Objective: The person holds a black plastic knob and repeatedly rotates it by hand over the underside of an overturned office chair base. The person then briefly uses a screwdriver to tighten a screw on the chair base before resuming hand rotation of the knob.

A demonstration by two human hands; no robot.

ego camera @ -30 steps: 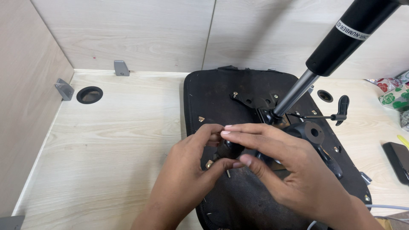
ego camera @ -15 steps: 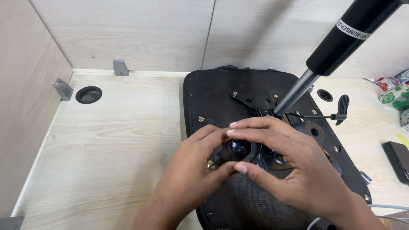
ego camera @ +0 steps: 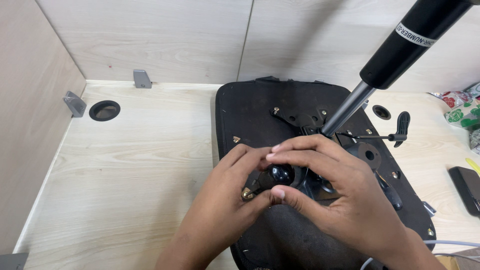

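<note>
- The seat base (ego camera: 280,115) is lying upside down on the bench (ego camera: 140,165), toward its right.
- The gas cylinder (ego camera: 395,55) is rising from the mechanism plate (ego camera: 305,122) on the seat base.
- The knob (ego camera: 281,173) is sitting between both hands, left hand (ego camera: 225,205), right hand (ego camera: 340,195).
- The lever (ego camera: 395,134) is lying right of the cylinder.
- The cable hole (ego camera: 104,110) is sitting far left on the bench.

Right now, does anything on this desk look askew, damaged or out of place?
Nothing looks broken or spilled. The black chair seat lies underside up on the wooden desk, its gas cylinder sticking up at a slant. The left hand and right hand close around a round black knob on the mechanism.
</note>
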